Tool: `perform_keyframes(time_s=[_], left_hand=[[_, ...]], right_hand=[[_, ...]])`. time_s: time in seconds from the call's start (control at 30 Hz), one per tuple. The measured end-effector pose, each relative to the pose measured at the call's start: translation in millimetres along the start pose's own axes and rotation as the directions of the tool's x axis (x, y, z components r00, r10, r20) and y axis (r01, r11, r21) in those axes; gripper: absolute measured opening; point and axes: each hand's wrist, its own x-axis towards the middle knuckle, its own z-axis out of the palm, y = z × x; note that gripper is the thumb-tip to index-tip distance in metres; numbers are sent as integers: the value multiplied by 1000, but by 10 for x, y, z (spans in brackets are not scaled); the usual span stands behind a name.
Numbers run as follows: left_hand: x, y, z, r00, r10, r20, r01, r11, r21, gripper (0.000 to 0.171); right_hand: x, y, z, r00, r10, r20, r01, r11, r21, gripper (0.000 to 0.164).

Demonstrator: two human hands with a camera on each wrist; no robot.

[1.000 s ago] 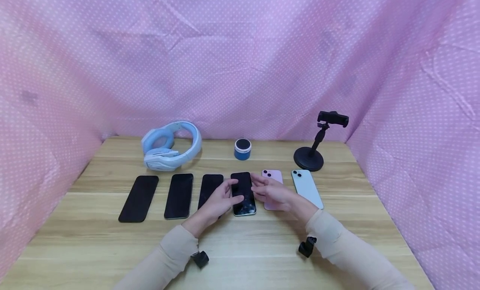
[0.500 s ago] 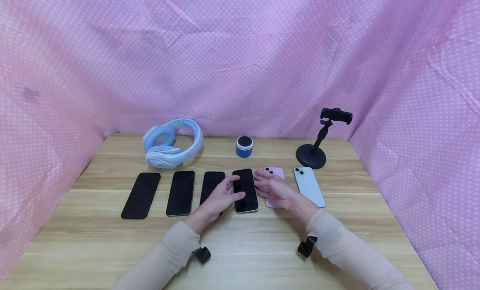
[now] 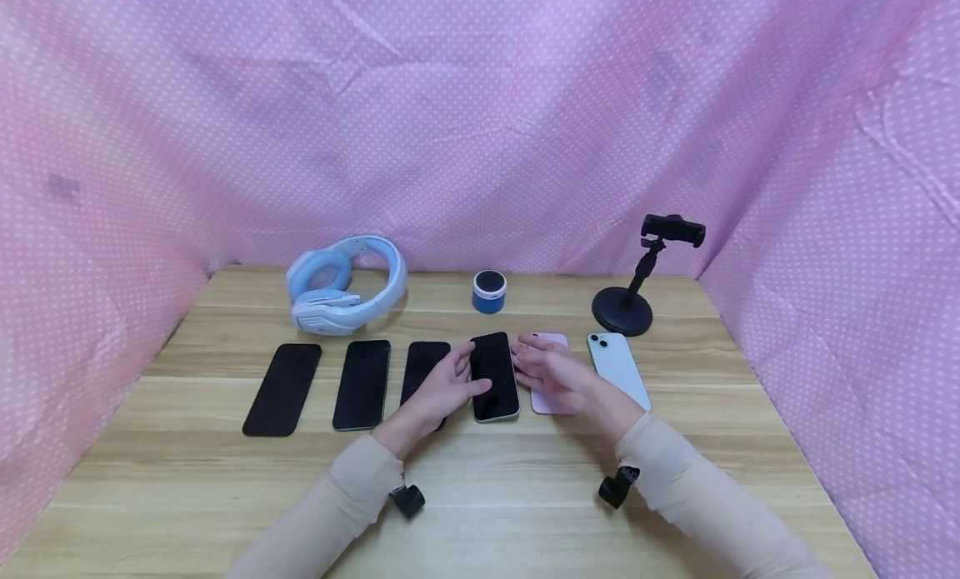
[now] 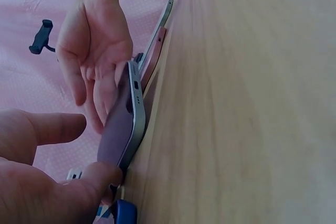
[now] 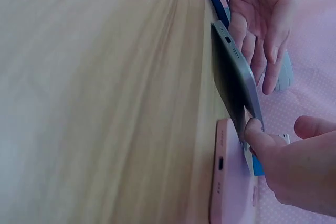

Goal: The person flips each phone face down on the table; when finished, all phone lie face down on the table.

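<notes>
A black-screened phone [image 3: 495,377] lies between the two hands, tilted, its right long edge raised off the table in the right wrist view. My left hand [image 3: 444,387] is at its left edge; one finger touches the edge, while the thumb [image 4: 60,128] stands apart over the screen. At the raised right edge is my right hand [image 3: 557,375], a fingertip touching the phone, thumb free. Below that hand lies a pink phone [image 3: 553,406], partly covered. Another dark phone [image 3: 422,364] lies partly hidden under my left hand.
Further left lie two dark phones, one black [image 3: 282,391] and one with a pale rim [image 3: 362,386]. To the right is a pale green phone [image 3: 621,371]. Behind stand blue-white headphones [image 3: 345,287], a small blue speaker [image 3: 489,293] and a black phone stand [image 3: 624,311].
The phone between the hands has shifted slightly right and its right edge now stands higher. Both hands have moved a little with it. The view itself also shifted slightly.
</notes>
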Motion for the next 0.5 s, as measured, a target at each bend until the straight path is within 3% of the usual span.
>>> perform_keyframes(time_s=[0.2, 0.5], left_hand=[[89, -8, -3, 1000, -3, 27, 3, 1000, 1, 78], [159, 27, 57, 998, -5, 55, 5, 1000, 9, 74]], right_hand=[[-35, -85, -39, 999, -30, 25, 30, 999, -25, 59], [-56, -171, -58, 998, -29, 52, 27, 999, 35, 60]])
